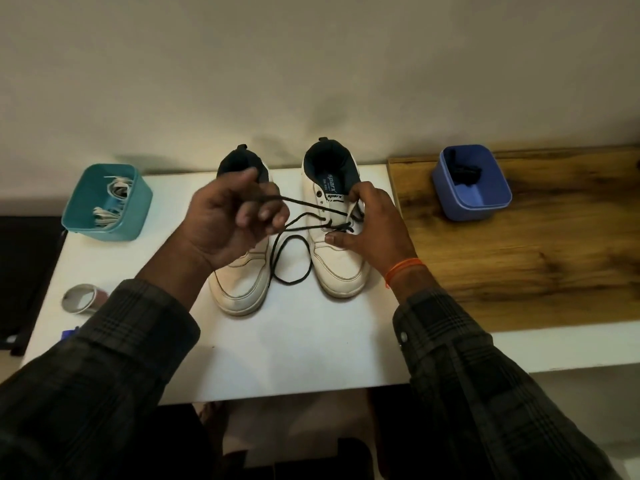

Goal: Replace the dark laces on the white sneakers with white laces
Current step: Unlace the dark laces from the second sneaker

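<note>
The white surface (298, 344) carries a pair of white sneakers standing side by side, toes toward the person, with a wooden top (519, 258) adjoining on the right. The left sneaker (242, 285) looks already stripped of its lace, though the left hand covers much of it. The right sneaker (341, 265) is the one being worked on.

A teal tub (107, 206) at the far left holds the white laces (114, 199). A blue tub (471, 185) on the wooden top holds something dark, probably the lace already removed.

The left hand (232, 220) is raised above the left sneaker with its fingers curled round the dark lace (287, 258), pulling it out sideways. The right hand (367, 220) grips the right sneaker at the eyelets, thumb on the vamp, steadying it. The lace runs from the left hand across to the upper eyelets, and a slack loop lies on the surface between the two sneakers.

To do this step well, I would keep the right hand firm on the sneaker so it does not slide, and draw the lace out one crossing at a time, not yanking. Feeding the slack loop clear first should stop it knotting or catching at an eyelet.
</note>
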